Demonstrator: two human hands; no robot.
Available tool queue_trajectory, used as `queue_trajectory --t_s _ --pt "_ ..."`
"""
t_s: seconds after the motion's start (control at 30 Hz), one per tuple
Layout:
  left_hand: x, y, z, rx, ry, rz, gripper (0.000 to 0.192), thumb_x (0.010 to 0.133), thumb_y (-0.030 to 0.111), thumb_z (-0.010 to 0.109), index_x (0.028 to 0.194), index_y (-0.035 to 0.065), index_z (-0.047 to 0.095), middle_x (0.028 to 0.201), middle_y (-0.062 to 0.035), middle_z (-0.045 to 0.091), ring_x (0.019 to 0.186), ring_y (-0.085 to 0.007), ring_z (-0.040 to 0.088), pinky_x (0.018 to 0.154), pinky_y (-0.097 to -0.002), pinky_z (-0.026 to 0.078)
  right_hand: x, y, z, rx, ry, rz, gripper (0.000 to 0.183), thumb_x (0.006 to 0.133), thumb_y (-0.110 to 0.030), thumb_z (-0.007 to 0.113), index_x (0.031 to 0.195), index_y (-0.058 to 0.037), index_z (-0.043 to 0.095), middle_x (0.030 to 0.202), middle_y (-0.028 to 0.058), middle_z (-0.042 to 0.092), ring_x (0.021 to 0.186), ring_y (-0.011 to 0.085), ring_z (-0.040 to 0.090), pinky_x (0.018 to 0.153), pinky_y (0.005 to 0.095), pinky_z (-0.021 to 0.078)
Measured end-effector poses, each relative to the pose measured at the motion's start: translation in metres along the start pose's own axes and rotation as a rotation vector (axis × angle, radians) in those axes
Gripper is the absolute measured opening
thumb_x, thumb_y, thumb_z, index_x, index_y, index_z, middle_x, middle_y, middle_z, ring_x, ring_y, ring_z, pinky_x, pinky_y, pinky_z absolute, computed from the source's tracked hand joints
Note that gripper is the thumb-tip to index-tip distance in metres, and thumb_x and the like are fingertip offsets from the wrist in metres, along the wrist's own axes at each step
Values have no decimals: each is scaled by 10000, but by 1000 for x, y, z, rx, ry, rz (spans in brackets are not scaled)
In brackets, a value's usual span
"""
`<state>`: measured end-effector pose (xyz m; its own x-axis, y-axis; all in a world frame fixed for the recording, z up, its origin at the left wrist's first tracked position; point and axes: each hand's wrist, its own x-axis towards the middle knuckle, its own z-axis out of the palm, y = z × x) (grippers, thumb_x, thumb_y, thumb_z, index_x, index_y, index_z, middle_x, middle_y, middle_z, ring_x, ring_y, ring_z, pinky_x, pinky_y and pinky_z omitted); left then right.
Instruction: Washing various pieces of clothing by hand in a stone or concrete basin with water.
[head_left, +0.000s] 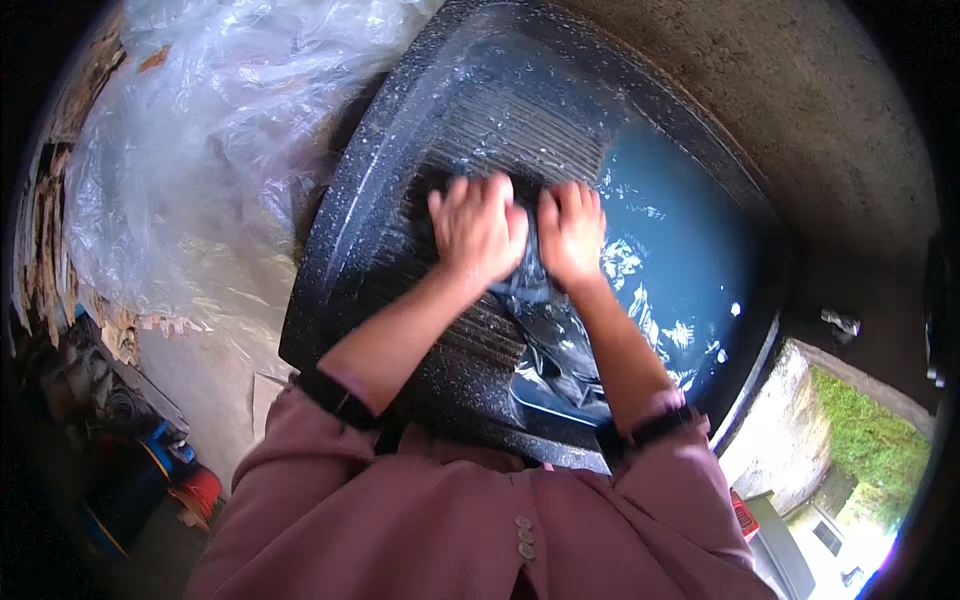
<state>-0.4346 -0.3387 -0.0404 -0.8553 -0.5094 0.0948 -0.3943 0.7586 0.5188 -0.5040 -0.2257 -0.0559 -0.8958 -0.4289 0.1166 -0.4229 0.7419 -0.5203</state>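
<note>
A dark wet cloth lies over the ribbed washboard of a black speckled laundry sink. Its lower end trails into the bluish water of the basin on the right. My left hand is curled over the cloth on the ribs, knuckles up. Just to its right, close to the water's edge, my right hand grips the same cloth. Both hands are slightly blurred, and the fingertips are hidden beneath them.
Crumpled clear plastic sheeting covers the area left of the sink, beside splintered wood. A rough concrete wall rises behind the basin. Red and blue items lie at the lower left. Grass shows through an opening at right.
</note>
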Motion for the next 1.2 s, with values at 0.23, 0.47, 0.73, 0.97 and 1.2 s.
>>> queue_trajectory --t_s 0.23,0.47,0.73,0.97,1.2 --pt "-82 -29 -52 -108 10 355 264 812 306 653 986 114 598 1111 -138 506 1031 -338 469 879 -477 347 -91 -7 -41 206 -54 -403 270 878 -310 550 1037 -93 578 1079 115 518 1076 334 466 963 486 337" --pt "1 -8 -2 -43 20 30 236 896 341 528 860 111 571 879 -96 598 863 -299 571 740 -506 371 11 -5 4 29 -191 17 242 847 -317 562 915 -104 654 1072 113 586 1068 291 515 912 547 343" --pt "14 -9 10 87 -16 -88 287 938 335 470 908 62 555 980 -146 620 913 -386 588 763 -538 423 41 149 -12 -293 138 16 315 847 -326 555 1107 -169 635 1189 57 614 1086 285 574 868 463 454" --pt "25 -9 12 188 -142 -129 313 945 339 434 970 62 577 1039 -142 622 969 -343 604 803 -539 433 -6 186 -16 1577 -343 664 354 928 -291 521 1121 0 575 1116 166 606 916 268 616 770 386 520" --pt "22 -12 8 175 -150 -144 322 948 342 430 978 53 569 1037 -153 627 980 -356 603 804 -546 433 -1 148 -96 853 -182 750 371 931 -300 530 1217 -67 573 1139 82 641 1056 185 593 892 326 426"
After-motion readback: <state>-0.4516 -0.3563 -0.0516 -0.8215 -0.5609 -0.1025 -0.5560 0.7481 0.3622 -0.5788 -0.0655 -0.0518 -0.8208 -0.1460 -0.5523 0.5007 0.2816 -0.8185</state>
